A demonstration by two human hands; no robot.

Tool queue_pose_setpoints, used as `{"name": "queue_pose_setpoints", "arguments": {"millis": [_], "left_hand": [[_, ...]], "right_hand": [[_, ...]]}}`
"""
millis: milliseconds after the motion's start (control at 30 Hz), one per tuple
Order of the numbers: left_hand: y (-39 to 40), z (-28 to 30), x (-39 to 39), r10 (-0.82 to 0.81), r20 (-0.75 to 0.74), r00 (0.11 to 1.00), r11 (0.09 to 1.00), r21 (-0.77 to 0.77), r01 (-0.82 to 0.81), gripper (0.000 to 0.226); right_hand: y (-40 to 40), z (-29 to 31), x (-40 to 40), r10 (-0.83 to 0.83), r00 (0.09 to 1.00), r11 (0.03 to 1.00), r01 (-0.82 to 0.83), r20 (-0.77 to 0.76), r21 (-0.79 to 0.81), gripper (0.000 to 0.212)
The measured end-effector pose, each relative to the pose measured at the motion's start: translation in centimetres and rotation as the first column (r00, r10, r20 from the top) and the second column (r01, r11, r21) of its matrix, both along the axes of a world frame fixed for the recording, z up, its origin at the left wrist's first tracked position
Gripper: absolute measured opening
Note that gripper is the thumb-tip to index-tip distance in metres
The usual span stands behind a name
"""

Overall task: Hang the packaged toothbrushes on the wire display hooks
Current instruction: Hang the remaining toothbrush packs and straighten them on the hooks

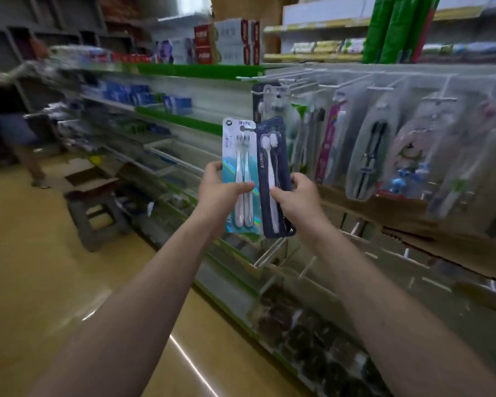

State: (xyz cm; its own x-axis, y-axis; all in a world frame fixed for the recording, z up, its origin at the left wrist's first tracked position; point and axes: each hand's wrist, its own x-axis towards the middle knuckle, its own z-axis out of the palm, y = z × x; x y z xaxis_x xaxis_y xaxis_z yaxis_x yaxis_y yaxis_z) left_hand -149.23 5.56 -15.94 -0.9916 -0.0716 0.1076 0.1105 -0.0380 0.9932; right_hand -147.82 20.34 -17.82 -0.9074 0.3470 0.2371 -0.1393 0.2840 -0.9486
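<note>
I hold two toothbrush packs upright in front of the shelf. My left hand (218, 193) grips a light blue pack (239, 156) with two white brushes, thumb across its front. My right hand (297, 196) pinches a dark navy pack (272, 167) next to it, the two packs touching edge to edge. Behind them white wire display hooks (298, 81) stick out from the rack, and several carry hanging toothbrush packs (370, 150). Bare hooks (269, 253) jut out lower down.
Shelves with green edge strips (184, 70) hold toothpaste boxes to the left. A grey step stool (98, 216) and an open cardboard box (89, 179) stand on the tan floor. Another person (6, 116) stands at far left. Brown cardboard (413, 224) lines the rack below the packs.
</note>
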Motion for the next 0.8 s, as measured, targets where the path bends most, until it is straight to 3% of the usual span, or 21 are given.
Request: {"name": "queue_pose_setpoints", "arguments": {"millis": [333,800], "left_hand": [[-2.3,-0.9,-5.2,-0.019,0.006,1.000,0.999,0.045,0.019,0.038],[-10.7,0.1,-14.0,-0.291,-0.009,0.957,0.956,0.018,0.292,0.034]], "right_hand": [[-2.7,-0.6,-3.7,-0.050,0.999,0.999,0.050,0.014,-0.007,0.017],[-10.6,0.0,-8.8,-0.304,0.953,0.952,0.304,0.011,-0.031,0.011]]}}
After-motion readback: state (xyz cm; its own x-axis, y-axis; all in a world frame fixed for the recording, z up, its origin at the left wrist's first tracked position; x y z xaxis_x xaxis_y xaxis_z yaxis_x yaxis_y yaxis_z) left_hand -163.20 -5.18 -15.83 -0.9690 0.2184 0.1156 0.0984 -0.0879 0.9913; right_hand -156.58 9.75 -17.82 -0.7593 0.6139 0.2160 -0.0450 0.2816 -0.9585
